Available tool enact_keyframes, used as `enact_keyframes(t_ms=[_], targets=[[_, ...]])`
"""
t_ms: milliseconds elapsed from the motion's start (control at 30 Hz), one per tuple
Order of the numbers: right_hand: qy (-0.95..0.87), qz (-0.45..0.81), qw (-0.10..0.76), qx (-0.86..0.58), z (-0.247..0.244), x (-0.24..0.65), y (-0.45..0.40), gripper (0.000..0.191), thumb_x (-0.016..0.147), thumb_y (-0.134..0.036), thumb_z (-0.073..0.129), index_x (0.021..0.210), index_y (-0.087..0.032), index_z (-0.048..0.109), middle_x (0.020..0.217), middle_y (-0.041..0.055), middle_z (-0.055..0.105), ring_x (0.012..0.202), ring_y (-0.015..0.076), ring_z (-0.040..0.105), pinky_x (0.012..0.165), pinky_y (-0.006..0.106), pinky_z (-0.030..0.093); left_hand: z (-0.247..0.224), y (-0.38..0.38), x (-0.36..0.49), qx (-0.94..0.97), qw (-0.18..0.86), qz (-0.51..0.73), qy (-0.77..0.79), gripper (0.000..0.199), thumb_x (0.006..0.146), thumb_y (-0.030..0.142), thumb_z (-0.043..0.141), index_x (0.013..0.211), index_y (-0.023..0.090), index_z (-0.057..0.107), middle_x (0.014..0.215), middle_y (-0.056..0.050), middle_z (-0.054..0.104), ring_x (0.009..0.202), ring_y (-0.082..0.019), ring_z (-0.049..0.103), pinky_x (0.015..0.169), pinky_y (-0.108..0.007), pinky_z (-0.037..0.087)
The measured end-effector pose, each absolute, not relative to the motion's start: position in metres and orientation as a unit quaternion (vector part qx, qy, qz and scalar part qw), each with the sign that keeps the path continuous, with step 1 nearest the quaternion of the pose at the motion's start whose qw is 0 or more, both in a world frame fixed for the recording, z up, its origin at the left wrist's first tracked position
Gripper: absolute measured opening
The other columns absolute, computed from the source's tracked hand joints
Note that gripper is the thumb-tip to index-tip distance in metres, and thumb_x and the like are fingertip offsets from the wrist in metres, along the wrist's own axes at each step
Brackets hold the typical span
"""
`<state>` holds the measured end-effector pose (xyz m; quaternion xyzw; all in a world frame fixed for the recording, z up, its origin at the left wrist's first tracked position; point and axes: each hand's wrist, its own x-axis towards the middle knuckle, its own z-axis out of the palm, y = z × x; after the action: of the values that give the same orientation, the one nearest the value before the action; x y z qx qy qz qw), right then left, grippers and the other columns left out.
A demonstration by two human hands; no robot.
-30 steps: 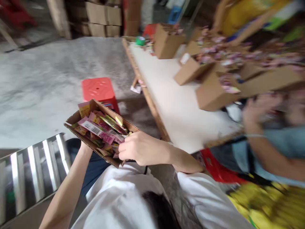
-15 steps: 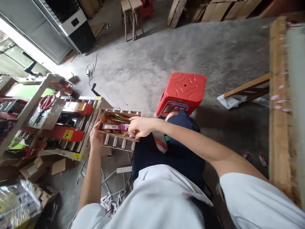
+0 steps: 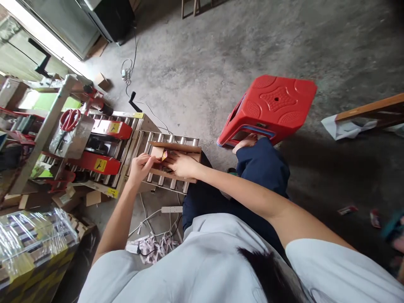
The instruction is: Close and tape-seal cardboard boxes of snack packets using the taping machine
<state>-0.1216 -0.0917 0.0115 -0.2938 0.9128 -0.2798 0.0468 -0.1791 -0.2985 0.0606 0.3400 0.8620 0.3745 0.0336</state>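
Note:
A small cardboard box (image 3: 189, 148) sits on the conveyor rollers (image 3: 173, 183) with its long sides raised. Over its left end a cardboard flap (image 3: 157, 152) is folded inward, and the fingers of my left hand (image 3: 141, 167) are closed at that flap. My right hand (image 3: 184, 165) reaches into the box from the right. Its fingers lie stretched out and flat on the contents. Between the hands a bit of a colourful packet (image 3: 164, 155) shows; the other packets are mostly hidden beneath my right hand and the flaps.
Left of the box stands a carton-sealing machine (image 3: 101, 164) with red guides and red-handled scissors (image 3: 70, 120) on it. A red plastic stool (image 3: 277, 101) stands ahead to the right. A power strip (image 3: 172, 209) and cables lie below the rollers. Wrapped cartons (image 3: 34, 248) are stacked at lower left.
Flaps now cover much of the packets seen before. My left hand has shifted from the box's left side to its end flap; my right hand has flattened inside. The view has moved.

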Motion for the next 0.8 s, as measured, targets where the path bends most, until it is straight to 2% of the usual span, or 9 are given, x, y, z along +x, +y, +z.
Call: enact_keyframes(t_ms=[100, 167, 233, 300, 400, 533, 633, 700, 800], targets=[[0.83, -0.464, 0.055, -0.305, 0.021, -0.123, -0.073, 0.038, 0.09, -0.01, 0.049, 0.121, -0.02, 0.069, 0.137, 0.0085, 0.063, 0.136, 0.0247, 0.049, 0.118, 0.047, 0.034, 0.047, -0.277, -0.181, 0.26, -0.071, 0.324, 0.907, 0.038, 0.096, 0.04, 0.049, 0.07, 0.019, 0.068, 0.076, -0.008, 0.069, 0.078, -0.022, 0.064, 0.077, -0.035, 0.05], [0.751, -0.596, 0.033, -0.282, 0.032, -0.119, -0.063, 0.039, 0.094, -0.014, 0.043, 0.125, -0.017, 0.066, 0.134, 0.0093, 0.064, 0.128, 0.0206, 0.057, 0.111, 0.042, 0.044, 0.04, -0.266, -0.18, 0.215, -0.138, 0.25, 0.934, 0.025, 0.093, 0.037, 0.054, 0.09, 0.016, 0.067, 0.095, -0.014, 0.069, 0.095, -0.028, 0.062, 0.087, -0.04, 0.049], [0.706, -0.662, -0.008, -0.25, 0.048, -0.111, -0.059, 0.036, 0.097, -0.017, 0.041, 0.124, -0.015, 0.065, 0.126, 0.0106, 0.068, 0.117, 0.0184, 0.064, 0.103, 0.038, 0.05, 0.038, -0.258, -0.178, 0.174, -0.165, 0.18, 0.954, 0.03, 0.092, 0.034, 0.054, 0.112, 0.013, 0.062, 0.115, -0.019, 0.064, 0.112, -0.034, 0.057, 0.096, -0.047, 0.045], [0.734, -0.643, -0.074, -0.208, 0.068, -0.103, -0.059, 0.031, 0.098, -0.02, 0.044, 0.118, -0.014, 0.067, 0.118, 0.0101, 0.07, 0.11, 0.0185, 0.066, 0.099, 0.037, 0.052, 0.037, -0.253, -0.176, 0.147, -0.153, 0.142, 0.967, 0.035, 0.094, 0.028, 0.049, 0.123, 0.011, 0.057, 0.124, -0.021, 0.061, 0.119, -0.036, 0.054, 0.101, -0.051, 0.042], [0.853, -0.479, -0.179, -0.1, 0.089, -0.087, -0.061, 0.031, 0.097, -0.03, 0.055, 0.123, -0.014, 0.064, 0.126, 0.0135, 0.065, 0.12, 0.0249, 0.059, 0.108, 0.046, 0.043, 0.036, -0.253, -0.178, 0.122, -0.134, 0.157, 0.971, 0.041, 0.091, 0.015, 0.041, 0.132, 0.013, 0.051, 0.128, -0.018, 0.06, 0.124, -0.034, 0.052, 0.107, -0.051, 0.039], [0.948, -0.277, -0.117, -0.105, 0.071, -0.052, -0.074, 0.064, 0.082, -0.038, 0.078, 0.134, -0.009, 0.055, 0.136, 0.0213, 0.059, 0.131, 0.0334, 0.05, 0.115, 0.055, 0.03, 0.034, -0.26, -0.185, 0.066, -0.129, 0.31, 0.94, 0.055, 0.088, 0.007, 0.034, 0.142, 0.012, 0.04, 0.126, -0.018, 0.06, 0.12, -0.025, 0.057, 0.106, -0.042, 0.043], [0.951, -0.258, -0.111, -0.133, 0.039, -0.031, -0.085, 0.08, 0.079, -0.036, 0.081, 0.145, -0.008, 0.046, 0.154, 0.0219, 0.041, 0.145, 0.0331, 0.034, 0.123, 0.054, 0.015, 0.039, -0.259, -0.174, 0.072, -0.23, 0.408, 0.881, 0.05, 0.093, 0.013, 0.03, 0.142, 0.008, 0.038, 0.135, -0.022, 0.051, 0.129, -0.023, 0.052, 0.113, -0.041, 0.038], [0.944, -0.281, -0.111, -0.131, 0.028, -0.028, -0.085, 0.084, 0.077, -0.035, 0.081, 0.147, -0.007, 0.045, 0.157, 0.0225, 0.036, 0.148, 0.0335, 0.03, 0.125, 0.054, 0.01, 0.042, -0.248, -0.152, 0.133, -0.269, 0.402, 0.865, 0.048, 0.098, 0.022, 0.029, 0.143, 0.01, 0.039, 0.146, -0.022, 0.043, 0.14, -0.024, 0.041, 0.12, -0.044, 0.028], [0.903, -0.387, -0.092, -0.163, 0.027, -0.034, -0.067, 0.07, 0.075, -0.032, 0.08, 0.137, -0.011, 0.057, 0.149, 0.0205, 0.049, 0.144, 0.0327, 0.038, 0.123, 0.054, 0.018, 0.04, -0.22, -0.107, 0.288, -0.156, 0.341, 0.881, 0.053, 0.102, 0.039, 0.026, 0.149, 0.016, 0.035, 0.152, -0.018, 0.041, 0.145, -0.026, 0.037, 0.124, -0.046, 0.02]])
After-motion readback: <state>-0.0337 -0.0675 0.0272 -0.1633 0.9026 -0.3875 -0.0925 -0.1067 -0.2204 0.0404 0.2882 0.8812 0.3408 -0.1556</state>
